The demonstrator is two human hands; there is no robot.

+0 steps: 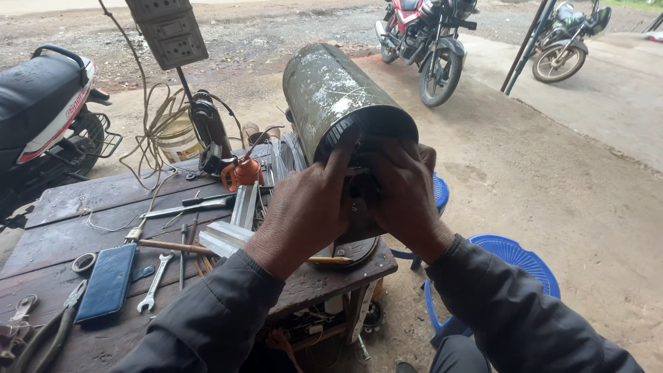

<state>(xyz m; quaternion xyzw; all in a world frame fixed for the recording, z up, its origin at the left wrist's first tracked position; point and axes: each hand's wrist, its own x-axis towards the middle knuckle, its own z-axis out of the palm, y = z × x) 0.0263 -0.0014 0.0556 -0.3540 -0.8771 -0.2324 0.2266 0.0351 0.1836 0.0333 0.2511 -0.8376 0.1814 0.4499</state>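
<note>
Metal cylinder (331, 97), both hands (359, 200) gripping rim

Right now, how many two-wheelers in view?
3: a scooter at the left edge by the wooden table, a red motorcycle top centre, another motorcycle top right, partly cropped. More may sit outside the frame.

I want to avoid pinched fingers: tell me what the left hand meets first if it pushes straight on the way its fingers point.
The left hand points up and away, fingertips already on the dark open rim of the grey metal cylinder. That rim comes first, though depth is hard to judge.
</note>
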